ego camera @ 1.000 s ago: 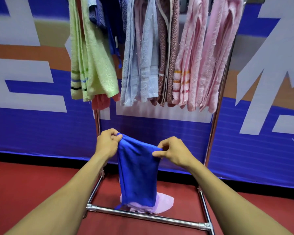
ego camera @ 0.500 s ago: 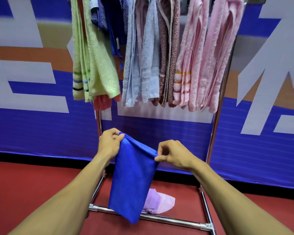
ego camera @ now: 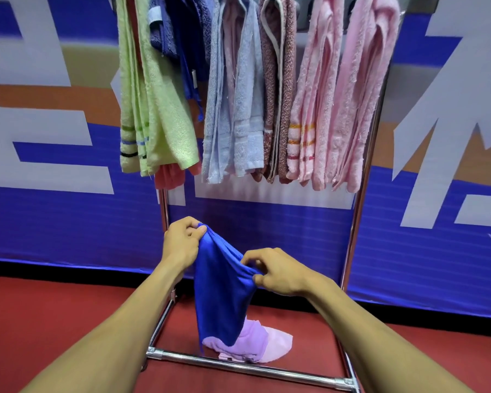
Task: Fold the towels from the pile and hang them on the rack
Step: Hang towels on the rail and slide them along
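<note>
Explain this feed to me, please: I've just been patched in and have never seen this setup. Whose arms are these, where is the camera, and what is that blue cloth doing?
There is no machine here. A person wears one camera on the head, looking forward and down, so the two bare arms reaching in from the bottom are their own. The left hand and the right hand each pinch the top edge of a blue towel, which hangs down between them. Ahead stands a metal rack on a red floor. Folded towels already hang from its top: a green towel, a light blue towel, pink towels and others. Below, on the floor inside the frame, lies a lilac cloth, partly hidden behind the blue towel.
</note>
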Motion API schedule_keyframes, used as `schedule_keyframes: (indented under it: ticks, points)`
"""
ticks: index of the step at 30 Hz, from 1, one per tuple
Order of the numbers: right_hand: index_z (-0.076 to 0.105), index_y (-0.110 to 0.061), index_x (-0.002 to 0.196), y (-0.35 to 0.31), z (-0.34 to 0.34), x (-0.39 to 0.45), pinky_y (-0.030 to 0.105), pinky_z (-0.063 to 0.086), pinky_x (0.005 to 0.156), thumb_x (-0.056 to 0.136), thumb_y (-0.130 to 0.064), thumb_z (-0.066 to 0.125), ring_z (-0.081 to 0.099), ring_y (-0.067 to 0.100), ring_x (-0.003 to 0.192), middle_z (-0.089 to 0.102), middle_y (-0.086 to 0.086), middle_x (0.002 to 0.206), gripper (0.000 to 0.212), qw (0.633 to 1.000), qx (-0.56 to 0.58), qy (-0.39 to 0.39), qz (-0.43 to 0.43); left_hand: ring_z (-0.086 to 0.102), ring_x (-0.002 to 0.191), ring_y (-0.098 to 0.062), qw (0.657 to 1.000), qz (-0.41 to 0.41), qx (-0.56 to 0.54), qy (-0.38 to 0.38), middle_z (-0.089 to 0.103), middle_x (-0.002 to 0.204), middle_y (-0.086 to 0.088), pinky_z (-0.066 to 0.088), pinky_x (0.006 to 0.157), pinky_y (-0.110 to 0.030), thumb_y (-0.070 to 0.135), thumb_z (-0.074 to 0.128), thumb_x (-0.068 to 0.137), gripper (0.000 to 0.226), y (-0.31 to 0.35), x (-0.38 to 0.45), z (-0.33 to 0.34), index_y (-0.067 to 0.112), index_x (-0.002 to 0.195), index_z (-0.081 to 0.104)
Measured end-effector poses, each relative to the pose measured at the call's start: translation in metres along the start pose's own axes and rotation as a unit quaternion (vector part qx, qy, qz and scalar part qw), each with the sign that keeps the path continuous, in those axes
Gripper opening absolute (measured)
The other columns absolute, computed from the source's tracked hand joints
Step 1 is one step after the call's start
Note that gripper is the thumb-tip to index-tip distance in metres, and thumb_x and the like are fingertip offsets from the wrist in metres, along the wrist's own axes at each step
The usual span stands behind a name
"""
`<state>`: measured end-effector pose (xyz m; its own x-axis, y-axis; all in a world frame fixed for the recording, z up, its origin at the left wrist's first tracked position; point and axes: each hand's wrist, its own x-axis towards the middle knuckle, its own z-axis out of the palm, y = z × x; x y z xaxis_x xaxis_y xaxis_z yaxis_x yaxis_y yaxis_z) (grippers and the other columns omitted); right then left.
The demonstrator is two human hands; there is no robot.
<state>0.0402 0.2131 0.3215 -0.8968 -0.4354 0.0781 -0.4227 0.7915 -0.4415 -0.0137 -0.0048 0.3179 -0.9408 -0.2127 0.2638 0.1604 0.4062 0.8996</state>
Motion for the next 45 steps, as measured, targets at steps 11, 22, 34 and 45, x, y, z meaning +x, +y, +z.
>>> schedule_keyframes:
  ticks: [11, 22, 34, 45]
  points:
    - [0.039, -0.024, 0.081, 0.006, 0.002, 0.001, 0.041, 0.056, 0.073, 0.079, -0.026, 0.068, 0.067, 0.019, 0.067, 0.069, 0.000, 0.065, 0.029, 0.997, -0.008, 0.062, 0.053, 0.044, 0.067, -0.019, 0.999, -0.030, 0.020, 0.024, 0.051, 0.057, -0.006, 0.038, 0.062, -0.030, 0.015, 0.062, 0.095, 0.017, -0.008, 0.003, -0.006, 0.005, 0.081, 0.066]
    - [0.039, -0.019, 0.068, 0.002, -0.004, 0.001, 0.028, 0.032, 0.055, 0.076, -0.008, 0.068, 0.029, 0.013, 0.058, 0.042, -0.005, 0.058, 0.032, 0.985, 0.036, 0.164, -0.023, 0.036, 0.057, -0.013, 1.000, -0.012, 0.007, -0.006, 0.045, 0.057, -0.003, 0.034, 0.054, -0.023, 0.015, 0.062, 0.096, 0.018, 0.002, -0.004, -0.001, 0.003, 0.083, 0.064]
    - [0.044, -0.021, 0.082, 0.000, -0.002, -0.001, 0.040, 0.045, 0.061, 0.077, -0.018, 0.066, 0.052, 0.030, 0.076, 0.056, -0.001, 0.078, 0.023, 0.993, -0.080, 0.079, 0.038, 0.044, 0.060, -0.013, 1.000, 0.010, 0.014, -0.013, 0.059, 0.061, -0.007, 0.037, 0.059, -0.026, 0.016, 0.064, 0.095, 0.017, 0.005, -0.003, -0.003, 0.010, 0.079, 0.066]
    - [0.035, -0.022, 0.083, -0.005, -0.005, -0.006, 0.037, 0.057, 0.068, 0.081, -0.017, 0.069, 0.067, 0.015, 0.049, 0.071, 0.003, 0.062, 0.035, 0.994, 0.020, 0.091, 0.060, 0.040, 0.062, -0.017, 1.000, -0.012, 0.022, 0.015, 0.052, 0.061, -0.008, 0.038, 0.059, -0.026, 0.017, 0.063, 0.095, 0.018, -0.001, 0.003, -0.007, 0.004, 0.082, 0.065]
